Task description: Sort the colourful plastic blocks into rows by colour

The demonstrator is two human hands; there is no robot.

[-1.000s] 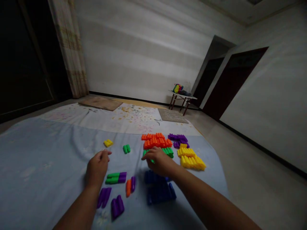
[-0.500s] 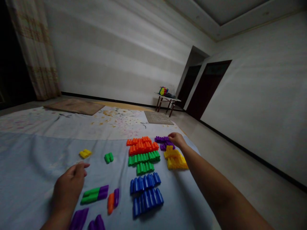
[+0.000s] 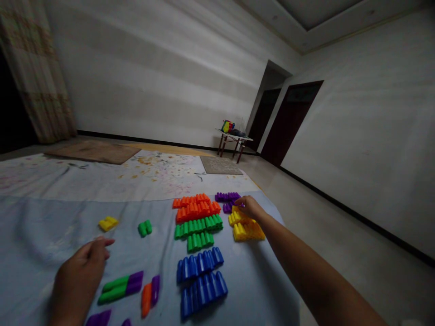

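Note:
At the right, my right hand [image 3: 249,207] reaches over the far end of the toy rows, its fingers pinched together. Its fingertips touch the border between the purple finger-shaped pieces [image 3: 227,197] and the yellow ones [image 3: 248,230]; what is between them is hidden. Low over the cloth at the left hovers my left hand [image 3: 79,276], fingers curled in, nothing showing in them. Near it lie a yellow pair [image 3: 108,223], a green pair [image 3: 145,228], a joined green-and-purple piece [image 3: 120,288], and an orange piece [image 3: 146,300] beside a purple one [image 3: 155,290].
Orange [image 3: 197,210], green [image 3: 200,241] and blue [image 3: 204,294] pieces stand in rows mid-cloth. More purple pieces [image 3: 98,318] show at the bottom edge. Beyond are a brown board [image 3: 95,151], a grey mat [image 3: 220,165] and a small table [image 3: 234,136] bearing a colourful bag.
My right hand has shifted slightly down from the purple row toward the top of the yellow pieces. The view has turned a little, so the pieces at the left sit further left and lower.

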